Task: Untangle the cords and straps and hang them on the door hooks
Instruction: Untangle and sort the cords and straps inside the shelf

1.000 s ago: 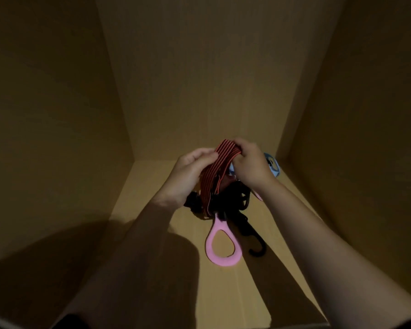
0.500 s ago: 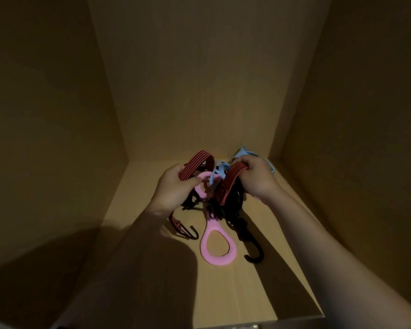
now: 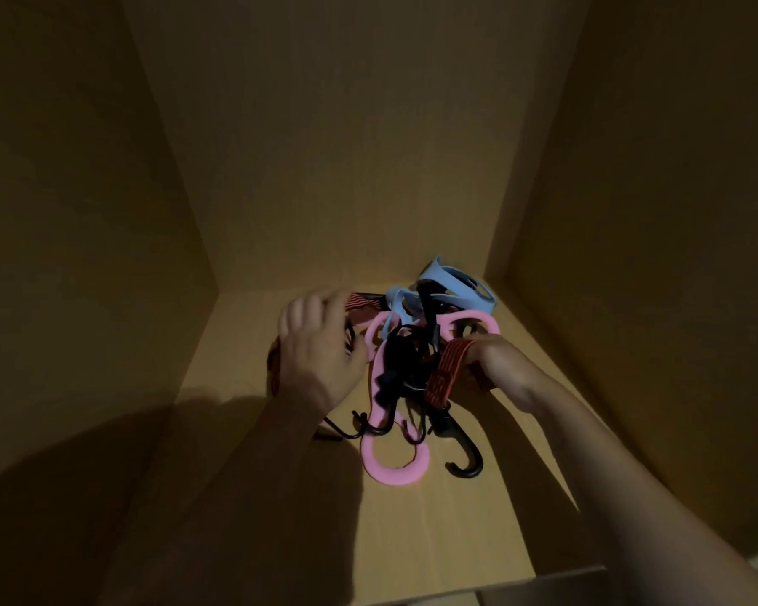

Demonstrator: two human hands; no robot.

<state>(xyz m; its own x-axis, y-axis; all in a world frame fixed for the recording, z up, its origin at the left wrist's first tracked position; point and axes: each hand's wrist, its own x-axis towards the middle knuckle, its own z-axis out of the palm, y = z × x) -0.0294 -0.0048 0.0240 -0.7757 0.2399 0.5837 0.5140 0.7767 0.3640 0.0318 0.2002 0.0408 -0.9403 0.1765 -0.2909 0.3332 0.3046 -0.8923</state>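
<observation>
The whole bundle lies at the far end of the shelf floor (image 3: 412, 540) inside a dim wooden cupboard, and no door hook is in view. At the left, the left hand (image 3: 320, 352) is curled over one part of the red striped cord (image 3: 446, 365). Its back is toward the camera, so I cannot tell how firmly the fingers hold. If this hand pulls to the left while the rest is knotted, the elastic cord can stretch and make the knot tighter instead of opening it. Just right of it, the pink strap (image 3: 378, 387) runs through the middle of the tangle, and its near loop rests on the shelf floor. Small dark hooks (image 3: 370, 428) lie across it and may catch in the loop when the cord is lifted. In the centre the black cords (image 3: 405, 356) are mixed with the pink one. It is not clear which goes over which, so a wrong pull can drag everything together. Behind them, toward the far right corner, the blue strap (image 3: 456, 284) stands up loosely and could be carried along. At the right, the right hand (image 3: 504, 365) grips the other part of the red cord. Nearer than this hand lies a large black hook (image 3: 478, 457). If the stretched cord slips from either hand, this hook can spring back toward the fingers.
</observation>
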